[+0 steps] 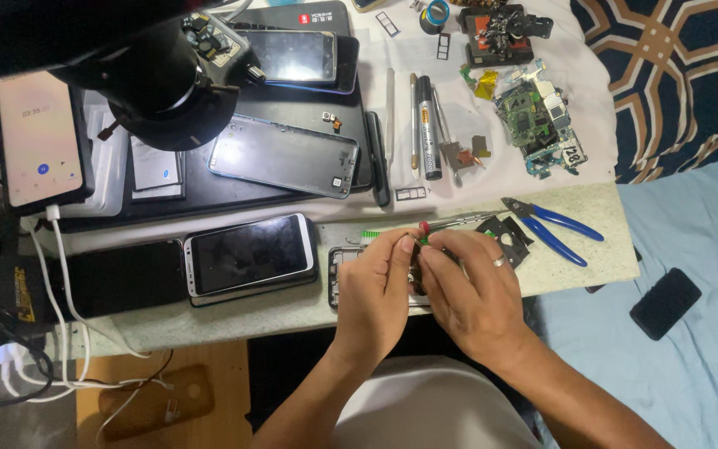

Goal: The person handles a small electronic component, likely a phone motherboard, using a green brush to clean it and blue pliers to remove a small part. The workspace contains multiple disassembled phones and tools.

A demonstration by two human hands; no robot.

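Note:
My left hand (376,287) and my right hand (471,287) meet over an opened phone frame (338,270) lying at the front edge of the table. Both pinch a small part between the fingertips; the part itself is too small to identify. A screwdriver with a red and green collar (438,224) lies just beyond my fingers. My right hand wears a ring. The hands hide most of the frame.
A white-edged phone (247,254) lies left of the frame, blue-handled pliers (554,224) to the right. Further back: a phone back shell (284,158), a green circuit board (538,120), a marker pen (428,129), a lit phone on a cable (39,137), a black microscope head (159,83).

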